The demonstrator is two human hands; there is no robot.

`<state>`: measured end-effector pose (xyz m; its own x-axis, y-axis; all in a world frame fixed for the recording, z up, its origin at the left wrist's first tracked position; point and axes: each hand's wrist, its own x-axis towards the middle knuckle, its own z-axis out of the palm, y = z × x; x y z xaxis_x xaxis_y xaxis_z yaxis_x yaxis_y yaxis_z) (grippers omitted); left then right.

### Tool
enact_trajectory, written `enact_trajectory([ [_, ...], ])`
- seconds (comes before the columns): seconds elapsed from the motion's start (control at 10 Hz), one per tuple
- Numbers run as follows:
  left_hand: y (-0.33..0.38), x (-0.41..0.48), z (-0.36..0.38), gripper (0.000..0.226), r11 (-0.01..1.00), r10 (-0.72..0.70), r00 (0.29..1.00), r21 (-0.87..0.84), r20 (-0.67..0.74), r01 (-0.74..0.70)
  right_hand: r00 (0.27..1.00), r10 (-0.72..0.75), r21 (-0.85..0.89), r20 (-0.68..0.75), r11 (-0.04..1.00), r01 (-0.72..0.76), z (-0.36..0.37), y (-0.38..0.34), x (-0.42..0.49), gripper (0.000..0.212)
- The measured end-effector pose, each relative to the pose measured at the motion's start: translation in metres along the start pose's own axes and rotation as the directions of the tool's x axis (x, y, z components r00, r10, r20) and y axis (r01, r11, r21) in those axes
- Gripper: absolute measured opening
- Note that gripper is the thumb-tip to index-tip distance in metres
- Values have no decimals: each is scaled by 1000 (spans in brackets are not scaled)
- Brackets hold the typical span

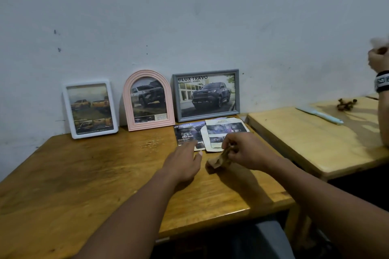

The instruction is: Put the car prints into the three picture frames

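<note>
Three picture frames lean upright against the wall at the back of the wooden table (84, 174). The white frame (90, 109) holds a print of orange pickups. The pink arched frame (148, 101) holds a silver pickup print. The grey frame (206, 96) holds a dark pickup print. Leftover brochure cut-outs (210, 134) lie flat in front of the grey frame. My left hand (183, 162) reaches over the table with fingers extended toward the cut-outs. My right hand (244, 151) grips a crumpled brown scrap of paper (219, 160).
A second, lighter table (305, 132) stands to the right with a pale blue cutter (320, 114) and a small dark clump (346, 104) on it. Another person's hand and wristband (381, 69) show at the right edge.
</note>
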<state>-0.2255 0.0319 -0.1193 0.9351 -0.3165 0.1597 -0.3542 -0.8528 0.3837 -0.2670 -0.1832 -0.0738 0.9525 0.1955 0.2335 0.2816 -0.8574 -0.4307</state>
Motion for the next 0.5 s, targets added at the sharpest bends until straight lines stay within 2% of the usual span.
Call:
enact_trajectory([
  [0.1, 21, -9, 8, 57, 996, 61, 998, 68, -3, -61, 998, 42, -8, -52, 999, -42, -9, 17, -20, 24],
  [0.3, 44, -27, 29, 58, 987, 123, 992, 101, 16, -124, 995, 93, -51, 38, 995, -91, 3, 37, -62, 22],
  [0.5, 46, -29, 30, 59, 984, 140, 990, 112, 12, -141, 991, 110, -18, 82, 994, -109, 3, 34, -58, 18],
])
